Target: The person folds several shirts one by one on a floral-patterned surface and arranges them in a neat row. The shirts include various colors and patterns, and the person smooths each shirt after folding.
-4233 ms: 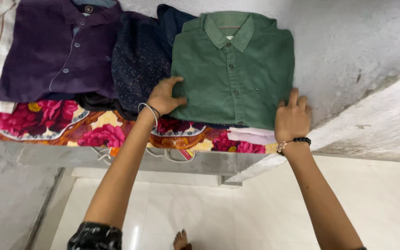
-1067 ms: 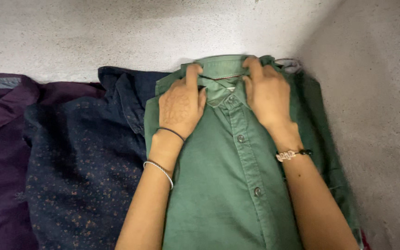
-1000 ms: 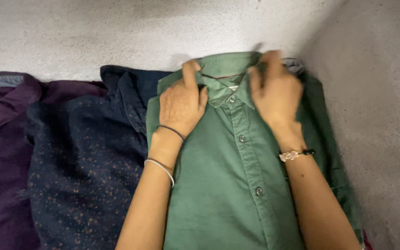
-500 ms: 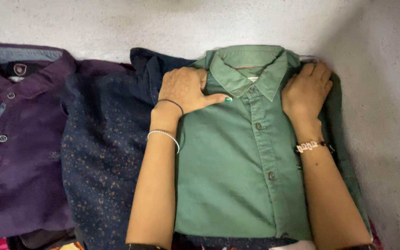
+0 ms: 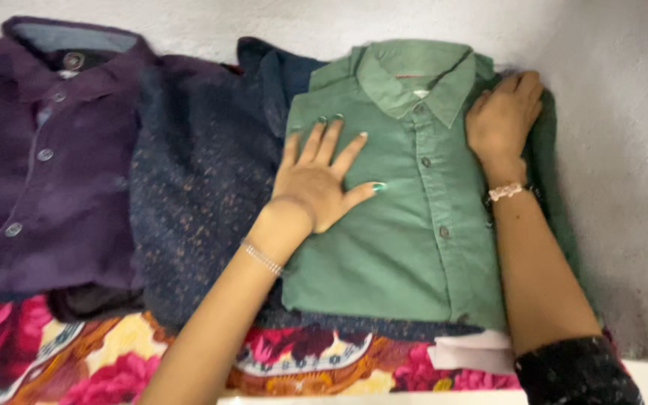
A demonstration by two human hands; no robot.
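On green folded shirt [image 5: 406,217]: left hand [image 5: 316,184] flat, fingers spread, pressing chest; right hand [image 5: 500,120] cupped over shoulder at 2 o'clock. Navy dotted shirt [image 5: 204,180], purple shirt [image 5: 46,150] at 9. Looks like smoothing stage; next probably needs even downward strokes.

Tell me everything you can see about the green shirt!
The green shirt is folded into a neat rectangle, collar toward the wall, buttoned up the front. It looks like soft cotton. It partly overlaps a dark blue speckled shirt. The left hand lies flat on its chest with fingers spread; the right hand presses its shoulder near the grey wall.
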